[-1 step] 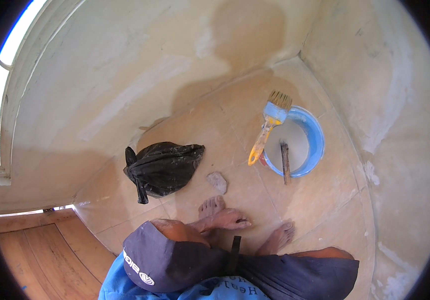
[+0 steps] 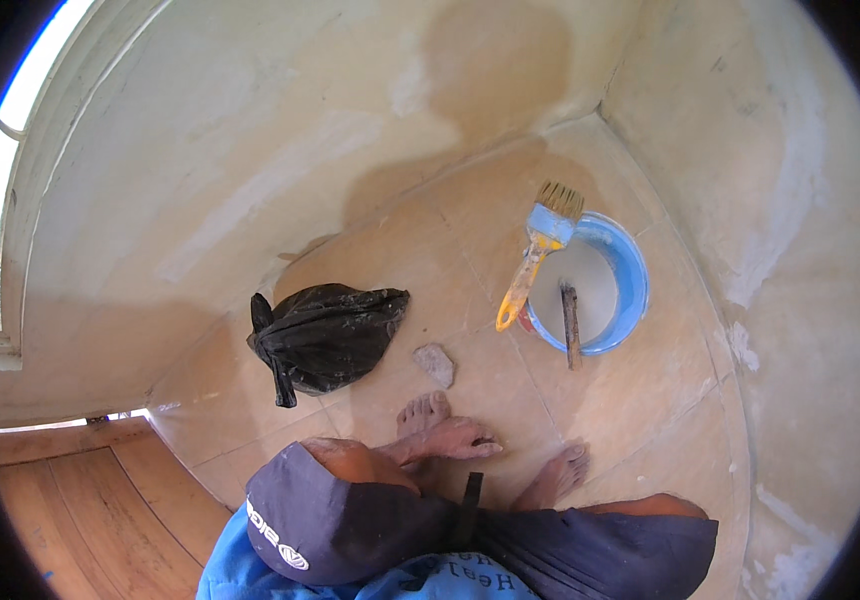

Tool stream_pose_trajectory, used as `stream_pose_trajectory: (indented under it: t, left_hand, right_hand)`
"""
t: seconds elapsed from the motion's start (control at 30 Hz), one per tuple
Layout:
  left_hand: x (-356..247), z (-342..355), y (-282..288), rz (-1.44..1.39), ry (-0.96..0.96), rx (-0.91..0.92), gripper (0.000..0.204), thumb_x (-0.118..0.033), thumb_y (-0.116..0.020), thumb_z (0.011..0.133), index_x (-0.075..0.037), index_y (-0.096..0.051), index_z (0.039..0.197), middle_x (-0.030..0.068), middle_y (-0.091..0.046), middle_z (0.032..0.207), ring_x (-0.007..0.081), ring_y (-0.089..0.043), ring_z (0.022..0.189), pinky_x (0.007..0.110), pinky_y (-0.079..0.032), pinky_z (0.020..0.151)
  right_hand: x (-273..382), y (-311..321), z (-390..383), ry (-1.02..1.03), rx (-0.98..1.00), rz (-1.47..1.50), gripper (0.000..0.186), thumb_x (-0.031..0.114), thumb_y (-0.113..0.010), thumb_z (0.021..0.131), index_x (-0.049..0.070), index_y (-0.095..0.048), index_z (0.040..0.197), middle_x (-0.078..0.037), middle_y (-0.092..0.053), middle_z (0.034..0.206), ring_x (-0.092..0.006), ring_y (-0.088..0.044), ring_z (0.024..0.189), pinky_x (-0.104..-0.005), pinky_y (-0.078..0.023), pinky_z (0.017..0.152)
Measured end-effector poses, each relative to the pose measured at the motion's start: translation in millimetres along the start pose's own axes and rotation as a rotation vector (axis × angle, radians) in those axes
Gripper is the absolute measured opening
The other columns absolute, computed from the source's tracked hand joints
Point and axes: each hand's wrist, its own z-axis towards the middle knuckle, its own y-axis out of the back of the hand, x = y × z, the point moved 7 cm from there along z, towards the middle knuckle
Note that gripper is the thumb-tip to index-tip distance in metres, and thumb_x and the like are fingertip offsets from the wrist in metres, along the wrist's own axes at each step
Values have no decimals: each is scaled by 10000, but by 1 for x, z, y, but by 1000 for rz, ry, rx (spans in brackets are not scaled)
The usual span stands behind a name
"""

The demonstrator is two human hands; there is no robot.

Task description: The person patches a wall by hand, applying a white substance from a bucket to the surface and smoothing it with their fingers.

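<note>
My left hand, dusty, reaches across in front of my left shin, just above my bare left foot. Its fingers are bent downward and mostly hidden, and nothing shows in it. My right hand is out of the picture. Closest to the left hand on the floor lies a flat grey lump. Beyond it rests a knotted black plastic bag. To the right stands a blue bucket of whitish liquid, with a dark stick leaning at its near rim. A wide paintbrush with a yellow handle lies across the bucket's left rim.
Tan floor tiles lie under everything. Patchy plastered walls meet in a corner behind the bucket. At far left are a bright window frame and brown wooden panelling below. My right foot is near the bucket.
</note>
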Motion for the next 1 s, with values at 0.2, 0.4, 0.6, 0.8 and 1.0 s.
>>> stream_pose_trajectory:
  t: [0.2, 0.4, 0.6, 0.8, 1.0]
  left_hand:
    - [4, 3, -3, 3, -66, -45, 531, -535, -465, 965, -64, -662, 1113, 222, -660, 964, 410, -621, 924, 489, -471, 851]
    - [2, 5, -1, 14, -31, -1, 554, -545, -447, 969, -55, -665, 1105, 238, -655, 950, 424, -614, 922, 499, -466, 856]
    - [1, 6, 1, -4, -16, -2, 567, -551, -434, 971, -54, -669, 1112, 255, -654, 961, 434, -610, 937, 500, -463, 867]
    - [-2, 4, 4, 4, 9, 2, 554, -546, -432, 974, -70, -668, 1132, 248, -657, 983, 419, -614, 956, 497, -460, 882]
    - [-1, 7, 4, 0, 4, 1, 537, -534, -444, 974, -80, -661, 1159, 224, -663, 962, 406, -619, 956, 484, -460, 893]
  right_hand:
    - [-6, 3, 4, -10, 6, -8, 368, 249, -476, 941, 17, -589, 1203, -180, -606, 1070, -339, -579, 970, -445, -452, 866]
    - [-14, 5, 7, -20, 18, -10, 355, 219, -503, 923, 26, -581, 1211, -170, -605, 1032, -330, -586, 925, -439, -461, 831]
    - [-18, 10, 12, -12, 22, -19, 352, 190, -530, 905, 35, -574, 1218, -160, -604, 995, -321, -592, 879, -433, -469, 797]
    - [-23, 11, 11, -13, 36, -24, 358, 160, -557, 888, 45, -566, 1226, -150, -604, 957, -312, -599, 834, -427, -478, 762]
    - [-29, 12, 12, -12, 58, -42, 373, 130, -584, 870, 54, -559, 1234, -140, -603, 920, -303, -605, 788, -421, -486, 727]
